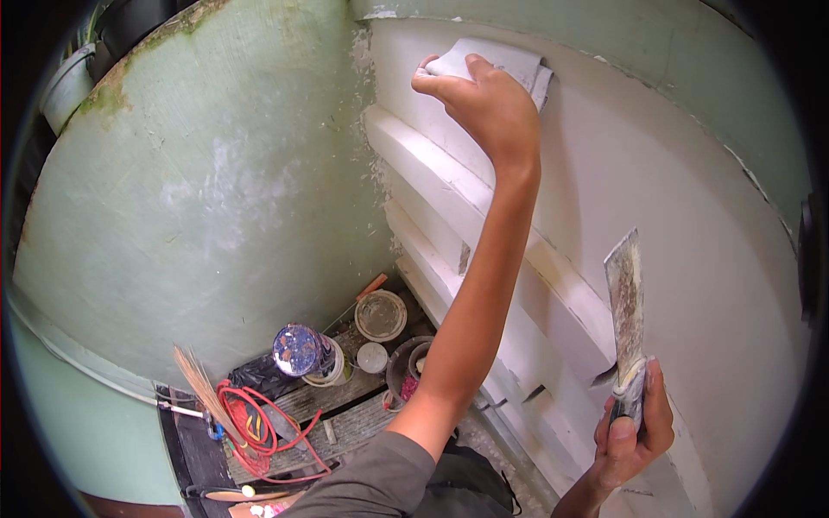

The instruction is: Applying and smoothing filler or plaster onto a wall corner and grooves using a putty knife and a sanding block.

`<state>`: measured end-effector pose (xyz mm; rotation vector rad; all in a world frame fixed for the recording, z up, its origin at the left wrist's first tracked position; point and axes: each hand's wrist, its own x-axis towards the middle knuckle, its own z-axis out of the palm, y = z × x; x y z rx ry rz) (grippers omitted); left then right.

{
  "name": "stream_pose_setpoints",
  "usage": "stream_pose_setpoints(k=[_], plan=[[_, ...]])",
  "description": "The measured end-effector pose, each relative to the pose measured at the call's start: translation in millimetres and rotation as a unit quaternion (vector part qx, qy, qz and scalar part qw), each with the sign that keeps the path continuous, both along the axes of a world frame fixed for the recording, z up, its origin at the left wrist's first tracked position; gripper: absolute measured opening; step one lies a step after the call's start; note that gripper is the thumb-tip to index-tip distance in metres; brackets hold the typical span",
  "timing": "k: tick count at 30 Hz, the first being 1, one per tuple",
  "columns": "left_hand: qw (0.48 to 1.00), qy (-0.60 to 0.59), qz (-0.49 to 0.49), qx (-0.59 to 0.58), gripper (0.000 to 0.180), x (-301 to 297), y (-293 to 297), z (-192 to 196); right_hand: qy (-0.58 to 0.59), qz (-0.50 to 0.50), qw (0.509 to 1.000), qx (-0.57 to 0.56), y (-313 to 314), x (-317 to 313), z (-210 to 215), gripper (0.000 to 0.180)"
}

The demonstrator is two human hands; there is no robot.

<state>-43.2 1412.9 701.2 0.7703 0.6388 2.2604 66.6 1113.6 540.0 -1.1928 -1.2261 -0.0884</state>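
My left hand (494, 110) reaches up to the top of the white wall (656, 216). It is closed on a folded grey-white sheet (505, 62), whose layered edge shows at the right; I cannot make out whether it is paper or cloth. Lower at the right, my right hand (636, 429) grips a putty knife (625, 302) by its smeared handle. The knife's blade points up and is crusted with dried filler. It stands out in front of the white wall.
White ledges (449, 186) jut from the wall below my left hand. A pale green wall (216, 190) meets it at the left. On wooden planks stand a blue-lidded can (296, 349), a round tub (380, 315) and a coiled red hose (246, 423). A plant pot (67, 91) sits top left.
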Motion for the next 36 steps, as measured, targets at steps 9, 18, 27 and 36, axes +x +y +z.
stream_pose_setpoints(k=[9, 18, 27, 36], plan=[[0.999, 0.048, 0.017, -0.01, 0.035, -11.5, -0.8, 4.6, 0.003, 0.041, 0.999, 0.0, 0.7, -6.1, 11.3, 0.082], [0.998, 0.053, -0.019, -0.019, 0.035, 14.6, -29.0, 10.6, 0.012, 0.005, 0.998, -0.066, 14.1, -8.5, 49.5, 0.069], [0.998, -0.014, -0.041, 0.044, 0.038, 1.3, -14.5, -0.6, -0.065, -0.059, 0.994, -0.072, 18.8, -16.9, 91.0, 0.058], [0.952, 0.18, -0.246, 0.041, 0.052, -86.9, -34.5, -88.0, -0.404, -0.158, 0.899, -0.062, 72.6, -17.5, 165.4, 0.055]])
